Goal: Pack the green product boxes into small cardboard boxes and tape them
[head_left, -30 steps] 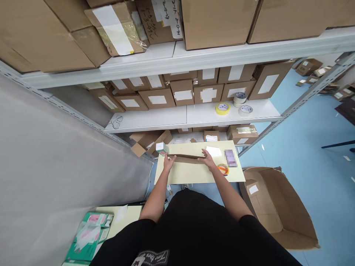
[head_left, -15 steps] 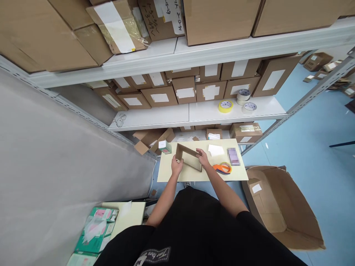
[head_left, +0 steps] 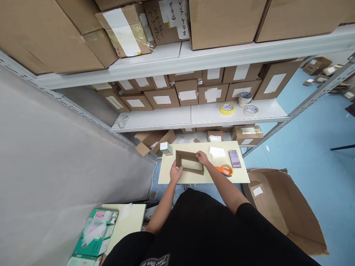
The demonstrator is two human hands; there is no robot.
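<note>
Between my hands is a small brown cardboard box (head_left: 189,170), its walls standing and the pale table top showing through its middle. My left hand (head_left: 175,172) grips its left end, thumb on the near side. At the far right corner, the fingers of my right hand (head_left: 202,157) close on the wall. A white and green small carton (head_left: 166,148) stands at the table's left back corner. To the right of my right hand lie an orange tape dispenser (head_left: 224,170), a white sheet of paper (head_left: 217,152) and a purple blurred item (head_left: 235,159).
The cream table (head_left: 166,173) meets a metal shelf rack (head_left: 166,127) stacked with cardboard boxes. Rolls of tape (head_left: 227,108) sit on the middle shelf. A large open carton (head_left: 302,207) stands on the floor at right. Green packaging (head_left: 93,232) lies on a side table at left.
The cardboard box has turned slightly, its long sides now lying more level across the table. Both my hands keep their hold. The whole view has shifted a little.
</note>
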